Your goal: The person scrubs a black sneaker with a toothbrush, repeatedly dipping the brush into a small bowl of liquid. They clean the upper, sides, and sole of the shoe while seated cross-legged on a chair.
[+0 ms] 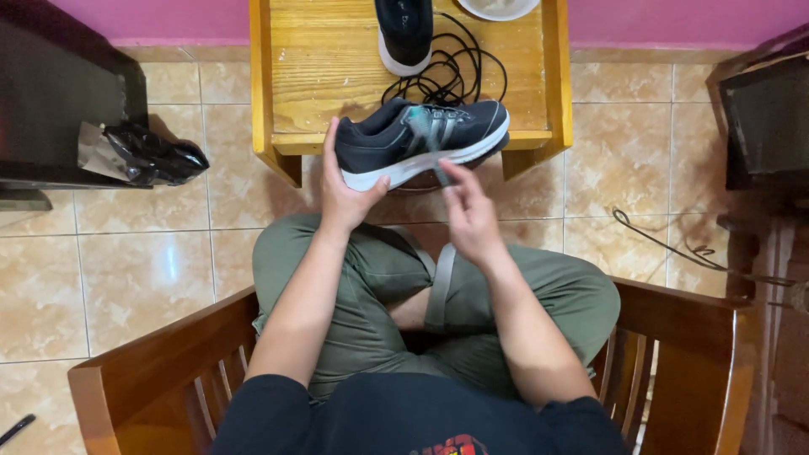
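Seated in a wooden chair (168,371), a person steadies a dark shoe (421,139) at the near edge of the counter (329,67). The left hand (344,190) has its fingers clamped on the heel. Just right of them, the right hand (469,215) pinches its fingers together on a grey lace (430,143) beneath the sole. Beyond lie a second shoe (404,34) and a black cable (455,72).

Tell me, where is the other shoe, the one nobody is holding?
In the head view the second black shoe lies at the top centre on the wooden table, beside the black cord and beyond the shoe gripped by the left hand.
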